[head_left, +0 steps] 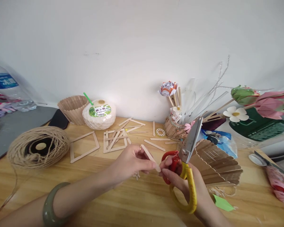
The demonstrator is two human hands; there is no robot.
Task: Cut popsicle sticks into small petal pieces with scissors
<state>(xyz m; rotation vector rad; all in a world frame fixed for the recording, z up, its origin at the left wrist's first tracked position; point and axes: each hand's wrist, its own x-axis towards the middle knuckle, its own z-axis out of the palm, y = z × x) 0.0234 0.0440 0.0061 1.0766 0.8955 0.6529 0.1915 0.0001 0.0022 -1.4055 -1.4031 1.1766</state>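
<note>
My left hand (130,162) pinches a short wooden craft stick (149,156) between thumb and fingers, just above the wooden table (123,201). A ring is on one finger and a grey-green bangle (49,206) on that wrist. My right hand (180,181) holds scissors (186,164) with red and yellow handles; their blades point up and away, closed. The right fingertips also touch the near end of the stick. Behind the scissors lies a fan-shaped piece (217,165) made of craft sticks.
Loose craft sticks and stick frames (113,140) lie mid-table. A twine ball (39,148) is at left, a white coconut drink (99,115) and a stick basket (73,108) at the back. A jar of sticks and paper flowers (177,123) stands at right.
</note>
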